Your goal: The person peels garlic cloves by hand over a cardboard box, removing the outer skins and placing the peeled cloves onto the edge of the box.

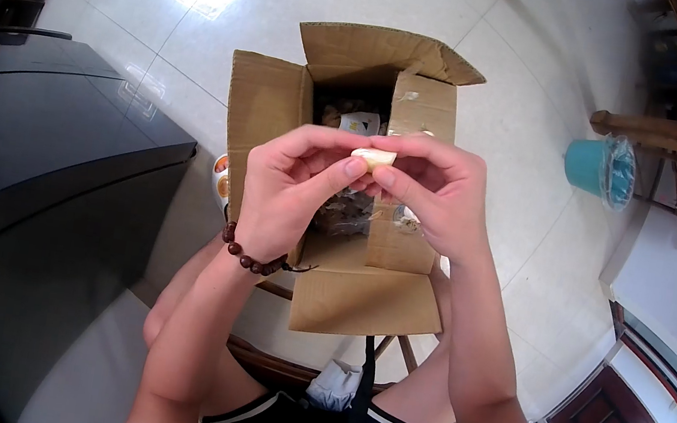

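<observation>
Between both hands, above an open cardboard box [395, 302], a small cream-white piece [374, 158] is pinched; it looks like a peeled clove or wedge, but its exact kind is unclear. My left hand [291, 179] grips its left end with thumb and forefinger. At the other end, the thumb and forefinger of my right hand [442, 191] press on it. A dark bead bracelet [253, 264] circles the left wrist. Below the hands, the box holds crumpled clear plastic [345, 212] and a white printed wrapper [359, 123], partly hidden by my fingers.
A dark glossy cabinet [65, 121] stands at left. On the right are a teal bin [585, 166] with a clear liner and wooden furniture [661, 131]. An orange-and-white round item [222, 180] sits left of the box. Pale tiles [517, 237] cover the floor.
</observation>
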{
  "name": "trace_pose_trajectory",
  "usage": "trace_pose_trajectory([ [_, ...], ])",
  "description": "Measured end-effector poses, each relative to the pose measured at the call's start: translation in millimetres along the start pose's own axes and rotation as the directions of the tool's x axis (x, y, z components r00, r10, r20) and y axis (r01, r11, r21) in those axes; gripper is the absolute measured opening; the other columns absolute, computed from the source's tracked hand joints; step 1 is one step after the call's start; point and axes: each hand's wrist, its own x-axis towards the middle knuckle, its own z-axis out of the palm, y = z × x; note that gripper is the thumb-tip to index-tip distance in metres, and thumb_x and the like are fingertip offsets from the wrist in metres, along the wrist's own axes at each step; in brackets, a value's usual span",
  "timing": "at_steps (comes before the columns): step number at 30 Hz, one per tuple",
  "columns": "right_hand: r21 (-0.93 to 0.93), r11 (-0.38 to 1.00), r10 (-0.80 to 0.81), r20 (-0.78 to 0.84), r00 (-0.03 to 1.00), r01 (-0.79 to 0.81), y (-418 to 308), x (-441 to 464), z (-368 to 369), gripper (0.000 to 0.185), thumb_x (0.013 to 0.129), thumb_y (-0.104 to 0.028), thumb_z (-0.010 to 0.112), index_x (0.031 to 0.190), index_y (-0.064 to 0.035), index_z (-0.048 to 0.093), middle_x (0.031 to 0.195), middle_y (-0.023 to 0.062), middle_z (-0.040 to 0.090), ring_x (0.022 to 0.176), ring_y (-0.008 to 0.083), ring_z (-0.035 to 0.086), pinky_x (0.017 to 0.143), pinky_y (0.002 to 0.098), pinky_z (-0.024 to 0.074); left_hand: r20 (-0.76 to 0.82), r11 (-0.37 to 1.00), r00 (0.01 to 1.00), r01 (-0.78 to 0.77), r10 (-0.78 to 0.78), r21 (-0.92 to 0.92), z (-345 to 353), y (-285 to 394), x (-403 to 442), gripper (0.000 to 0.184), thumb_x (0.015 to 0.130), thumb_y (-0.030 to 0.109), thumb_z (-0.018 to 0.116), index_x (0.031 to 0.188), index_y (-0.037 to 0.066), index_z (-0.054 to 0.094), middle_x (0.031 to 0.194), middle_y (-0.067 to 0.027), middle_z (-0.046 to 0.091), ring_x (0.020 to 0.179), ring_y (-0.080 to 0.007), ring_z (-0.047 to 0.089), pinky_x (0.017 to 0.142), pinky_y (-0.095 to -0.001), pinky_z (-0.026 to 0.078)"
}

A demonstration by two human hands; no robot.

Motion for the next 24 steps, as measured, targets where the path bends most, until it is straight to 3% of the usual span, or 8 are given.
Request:
trace_pose_trajectory([
  [4,-0.032,0.999,0.005,-0.008,1.0,-0.005,-3,0,3,0.024,0.093,0.001,0.073,0.117,0.0015,0.072,0.104,0.0102,0.074,0.088,0.0148,0.072,0.077,0.0272,0.0604,-0.023,0.993,0.993,-0.116,0.116,0.034,0,1,0,0.019,0.096,-0.005,0.067,0.115,-0.009,0.068,0.109,-0.0165,0.072,0.095,-0.018,0.072,0.086,-0.0297,0.06],
  [6,-0.079,0.988,-0.137,-0.025,0.99,0.135,3,1,3,0.022,0.089,0.003,0.075,0.111,0.0023,0.073,0.107,0.012,0.073,0.088,0.0154,0.072,0.076,0.0271,0.0607,-0.007,0.986,0.986,-0.164,0.164,0.038,-1,-1,1,0.019,0.095,-0.006,0.067,0.114,-0.008,0.068,0.111,-0.0159,0.071,0.097,-0.0176,0.071,0.087,-0.0292,0.06],
  [8,-0.123,0.974,-0.195,-0.037,0.98,0.189,9,2,0,0.021,0.088,0.004,0.076,0.109,0.0023,0.074,0.108,0.0124,0.073,0.087,0.0155,0.072,0.075,0.0268,0.0607,0.024,0.95,0.969,-0.245,0.246,0.194,-1,-4,2,0.022,0.095,-0.006,0.066,0.117,-0.008,0.068,0.116,-0.0135,0.066,0.102,-0.0166,0.069,0.088,-0.0281,0.059],
  [12,-0.208,0.945,-0.273,-0.082,0.959,0.252,10,3,1,0.018,0.084,0.005,0.079,0.102,0.002,0.075,0.103,0.0114,0.072,0.085,0.0146,0.072,0.072,0.0263,0.0604,0.002,0.981,0.984,-0.176,0.176,0.081,5,-4,1,0.026,0.095,-0.008,0.066,0.121,-0.007,0.068,0.12,-0.0117,0.063,0.105,-0.0159,0.067,0.089,-0.0271,0.058],
  [15,-0.268,0.908,-0.36,-0.103,0.927,0.323,16,5,0,0.015,0.084,0.004,0.08,0.098,0.0017,0.076,0.1,0.0105,0.072,0.081,0.0134,0.071,0.07,0.0252,0.0591,-0.01,0.976,0.987,-0.154,0.157,0.157,5,-4,1,0.028,0.095,-0.009,0.065,0.123,-0.006,0.068,0.118,-0.0121,0.064,0.105,-0.0158,0.067,0.089,-0.0267,0.058],
  [24,-0.452,0.829,-0.433,-0.145,0.89,0.33,11,5,4,0.005,0.086,0.001,0.078,0.09,0.0012,0.075,0.095,0.0077,0.074,0.075,0.0096,0.067,0.066,0.0236,0.0542,0.011,0.882,0.96,-0.262,0.28,0.393,7,-4,1,0.027,0.092,-0.01,0.068,0.118,-0.006,0.071,0.118,-0.0122,0.065,0.104,-0.016,0.068,0.089,-0.0254,0.058],
])
